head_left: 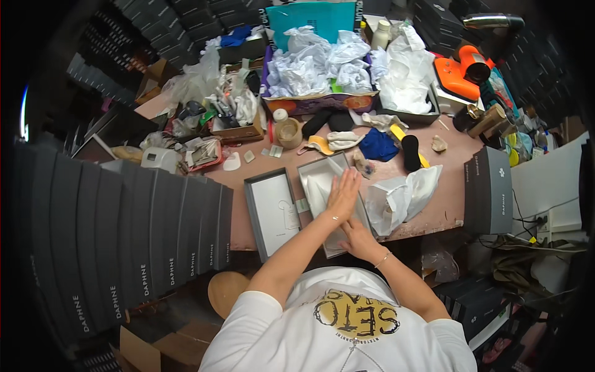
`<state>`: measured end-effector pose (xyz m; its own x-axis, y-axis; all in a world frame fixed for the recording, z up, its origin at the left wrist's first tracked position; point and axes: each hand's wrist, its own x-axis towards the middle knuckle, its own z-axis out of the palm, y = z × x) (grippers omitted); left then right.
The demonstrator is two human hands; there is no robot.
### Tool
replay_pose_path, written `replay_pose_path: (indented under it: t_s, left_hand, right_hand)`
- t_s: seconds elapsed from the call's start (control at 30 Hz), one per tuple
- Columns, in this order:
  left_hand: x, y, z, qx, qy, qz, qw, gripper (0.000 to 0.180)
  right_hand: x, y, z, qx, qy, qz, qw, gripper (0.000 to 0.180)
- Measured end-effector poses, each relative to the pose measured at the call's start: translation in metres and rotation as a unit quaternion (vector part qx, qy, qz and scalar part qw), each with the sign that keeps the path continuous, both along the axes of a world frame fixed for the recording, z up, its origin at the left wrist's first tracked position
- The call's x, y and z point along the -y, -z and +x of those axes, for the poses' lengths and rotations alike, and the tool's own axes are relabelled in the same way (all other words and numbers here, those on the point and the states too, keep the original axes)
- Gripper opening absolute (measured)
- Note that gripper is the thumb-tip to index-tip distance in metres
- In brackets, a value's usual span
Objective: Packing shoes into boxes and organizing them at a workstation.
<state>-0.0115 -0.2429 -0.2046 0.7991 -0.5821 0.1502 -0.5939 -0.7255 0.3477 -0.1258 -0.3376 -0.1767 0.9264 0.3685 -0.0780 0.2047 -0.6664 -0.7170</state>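
Observation:
A grey shoe box (334, 250) stands open at the table's near edge, with white tissue paper (317, 186) inside it. My left hand (344, 193) lies flat over the paper, its fingers stretched out toward the far end of the box. Close below it, my right hand (361, 239) rests at the box's right near side, fingers apart and partly hidden under the left wrist. Left of the box is a grey lid (273, 214), its white inside facing up. White tissue wrapping (396, 199) lies bunched on the right; what it covers is hidden.
Stacked dark grey boxes (136, 235) line the left side; another stack (489, 192) stands on the right. Crumpled white paper fills a purple carton (319, 104) at the back. An orange tool (458, 79), a plastic cup (288, 132) and a blue cloth (379, 145) lie around.

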Motion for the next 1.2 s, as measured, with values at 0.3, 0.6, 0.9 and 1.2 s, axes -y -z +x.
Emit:
replay_pose_path:
  t_s: [0.3, 0.6, 0.9, 1.2]
  left_hand:
    - [-0.027, -0.002, 0.021, -0.011, 0.073, 0.157, 0.985, 0.059]
    - [-0.050, 0.003, 0.012, -0.041, 0.155, 0.007, 0.987, 0.034]
    - [-0.024, -0.010, 0.003, -0.155, 0.162, 0.174, 0.959, 0.027]
    - [0.055, -0.031, -0.016, -0.747, -0.140, -0.344, 0.551, 0.056]
  right_hand:
    - [0.102, -0.099, -0.006, 0.181, 0.314, -0.115, 0.925, 0.049]
    - [0.139, -0.047, 0.026, 0.187, 0.297, -0.191, 0.917, 0.028]
    - [0.169, -0.072, -0.005, 0.155, 0.425, -0.096, 0.887, 0.021]
    - [0.152, -0.151, 0.012, 0.166, 0.357, 0.112, 0.912, 0.020]
